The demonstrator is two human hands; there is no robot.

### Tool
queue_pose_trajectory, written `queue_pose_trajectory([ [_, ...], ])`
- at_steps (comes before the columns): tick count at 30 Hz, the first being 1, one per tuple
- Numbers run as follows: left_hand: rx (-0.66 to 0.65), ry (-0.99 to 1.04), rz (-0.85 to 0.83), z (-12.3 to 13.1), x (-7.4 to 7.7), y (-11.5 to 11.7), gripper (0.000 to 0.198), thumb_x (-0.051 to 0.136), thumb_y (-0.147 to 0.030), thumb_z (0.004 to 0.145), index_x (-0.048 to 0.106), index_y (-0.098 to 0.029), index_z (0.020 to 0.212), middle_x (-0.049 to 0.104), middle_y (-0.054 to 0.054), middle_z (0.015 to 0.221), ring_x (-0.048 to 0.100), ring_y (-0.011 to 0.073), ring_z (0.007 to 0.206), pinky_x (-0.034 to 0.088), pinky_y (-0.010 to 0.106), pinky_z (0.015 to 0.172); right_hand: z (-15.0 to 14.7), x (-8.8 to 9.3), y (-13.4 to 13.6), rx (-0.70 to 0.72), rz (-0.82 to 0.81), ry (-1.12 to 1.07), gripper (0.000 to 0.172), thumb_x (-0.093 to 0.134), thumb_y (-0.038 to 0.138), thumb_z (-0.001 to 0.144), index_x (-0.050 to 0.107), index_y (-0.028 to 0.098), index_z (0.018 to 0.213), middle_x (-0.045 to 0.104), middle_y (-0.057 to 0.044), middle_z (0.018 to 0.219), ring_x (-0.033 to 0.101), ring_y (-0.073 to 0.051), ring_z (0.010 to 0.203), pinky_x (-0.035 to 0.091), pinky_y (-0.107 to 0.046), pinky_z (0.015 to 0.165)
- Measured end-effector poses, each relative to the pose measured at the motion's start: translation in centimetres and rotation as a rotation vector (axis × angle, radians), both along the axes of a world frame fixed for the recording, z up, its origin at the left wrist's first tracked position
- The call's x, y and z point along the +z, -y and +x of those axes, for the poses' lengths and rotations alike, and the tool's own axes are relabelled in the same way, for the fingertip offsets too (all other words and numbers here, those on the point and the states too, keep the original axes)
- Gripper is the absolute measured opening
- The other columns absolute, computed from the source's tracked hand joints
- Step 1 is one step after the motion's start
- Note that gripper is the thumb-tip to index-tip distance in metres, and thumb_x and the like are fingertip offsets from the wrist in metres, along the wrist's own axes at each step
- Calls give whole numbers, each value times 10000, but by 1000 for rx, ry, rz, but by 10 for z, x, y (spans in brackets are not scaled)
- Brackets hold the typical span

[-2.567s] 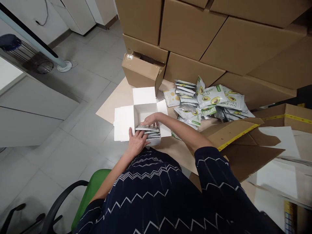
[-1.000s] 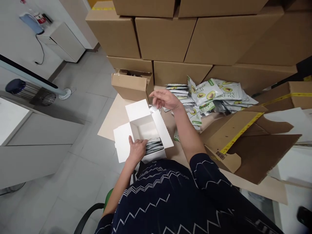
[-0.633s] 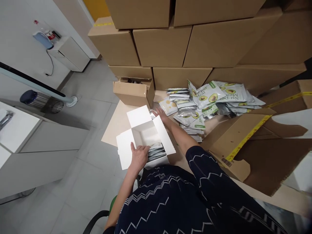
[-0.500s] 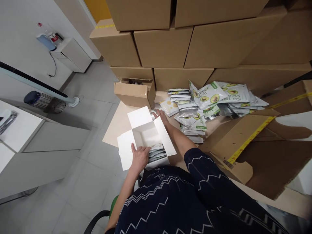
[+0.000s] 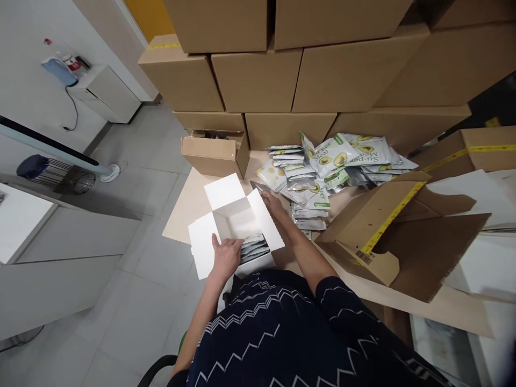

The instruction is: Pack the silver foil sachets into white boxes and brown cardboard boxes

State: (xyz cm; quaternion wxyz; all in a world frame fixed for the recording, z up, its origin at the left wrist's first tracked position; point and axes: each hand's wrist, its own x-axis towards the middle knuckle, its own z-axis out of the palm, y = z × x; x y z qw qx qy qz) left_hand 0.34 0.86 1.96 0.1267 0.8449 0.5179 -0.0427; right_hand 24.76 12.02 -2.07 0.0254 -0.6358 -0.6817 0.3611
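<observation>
An open white box point(image 5: 233, 214) stands close to my body with its flaps folded out. Several flat sachets point(image 5: 255, 248) stand in a row at its near end. My left hand point(image 5: 226, 257) rests over the near left side of the box, thumb spread and fingertips against the sachets. Beyond the right flap, my right hand point(image 5: 274, 205) has its fingers around a silvery packet point(image 5: 258, 186); the flap partly hides both. To the right lie piled white and green pouches with avocado pictures point(image 5: 332, 156).
Stacked brown cartons point(image 5: 258, 80) form a wall at the back. A small open carton point(image 5: 209, 155) sits behind the white box. On the right an opened carton point(image 5: 363, 220) spreads its flaps over the table. A chair armrest point(image 5: 157, 371) is at lower left.
My right hand has drawn slightly back toward me beside the right flap, with the silvery packet at its fingers. My left hand stays on the box. The camera view has shifted a little right.
</observation>
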Motion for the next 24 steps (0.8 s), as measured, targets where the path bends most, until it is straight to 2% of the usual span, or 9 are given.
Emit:
queue_pose_trajectory([
  [2, -5, 3, 12, 0, -1, 0, 361, 356, -196, 975, 675, -263, 1133, 756, 85, 1005, 671, 271, 992, 83, 755, 1118, 14, 0, 4, -224, 94, -81, 553, 183, 212, 983, 341, 83, 1497, 530, -177, 1420, 507, -220, 1262, 391, -270, 1002],
  [4, -11, 8, 18, -1, -3, 0, 363, 354, -199, 977, 673, -258, 1137, 755, 86, 1000, 672, 272, 986, 83, 757, 1115, 30, 2, 8, -336, 131, -125, 507, 234, 261, 986, 418, 88, 1425, 576, -169, 1365, 554, -229, 1191, 420, -257, 959],
  [8, -8, 3, 16, 0, -2, 0, 372, 354, -179, 964, 681, -250, 1129, 755, 89, 986, 672, 272, 976, 87, 760, 1110, 53, 4, 12, -351, 113, -44, 437, 313, 268, 975, 481, 99, 1341, 634, -186, 1263, 586, -275, 1125, 436, -291, 917],
  [11, -4, -2, 12, 1, -1, 0, 370, 360, -170, 958, 686, -248, 1113, 755, 92, 980, 670, 272, 977, 85, 758, 1113, 57, -1, 13, -397, 99, 31, 438, 342, 239, 964, 482, 68, 1342, 643, -210, 1242, 596, -292, 1125, 444, -314, 904],
  [15, -5, -6, 5, 2, 1, 0, 364, 352, -192, 973, 683, -242, 1115, 754, 92, 988, 667, 273, 983, 84, 764, 1111, 57, 1, 17, -423, 188, 54, 420, 463, 240, 914, 552, 74, 1289, 684, -189, 1161, 634, -299, 1058, 465, -334, 873],
  [18, -3, -16, -7, 2, 1, 0, 365, 342, -199, 983, 678, -239, 1121, 753, 87, 987, 667, 272, 982, 89, 766, 1108, 55, 26, 25, -484, 352, 17, 419, 460, 268, 927, 567, 113, 1302, 717, -154, 1048, 653, -297, 985, 474, -369, 856],
  [21, -6, -23, -12, 2, 0, 0, 359, 343, -215, 992, 673, -238, 1130, 752, 86, 981, 668, 275, 984, 83, 763, 1110, 48, 71, 40, -540, 632, -210, 418, 480, 350, 950, 563, 154, 1311, 723, -111, 1023, 652, -262, 947, 500, -369, 830],
  [23, -6, -28, -15, 3, 0, 0, 353, 346, -231, 998, 672, -240, 1132, 752, 87, 976, 668, 277, 988, 77, 761, 1112, 40, 104, 51, -466, 733, -380, 397, 485, 383, 964, 567, 187, 1300, 721, -80, 1032, 650, -226, 922, 513, -350, 803],
  [24, -6, -30, -18, 3, 0, 0, 349, 349, -236, 999, 672, -242, 1130, 752, 87, 973, 669, 276, 986, 77, 760, 1112, 34, 119, 55, -383, 732, -435, 377, 485, 384, 970, 573, 203, 1289, 721, -64, 1023, 649, -210, 904, 515, -337, 786],
])
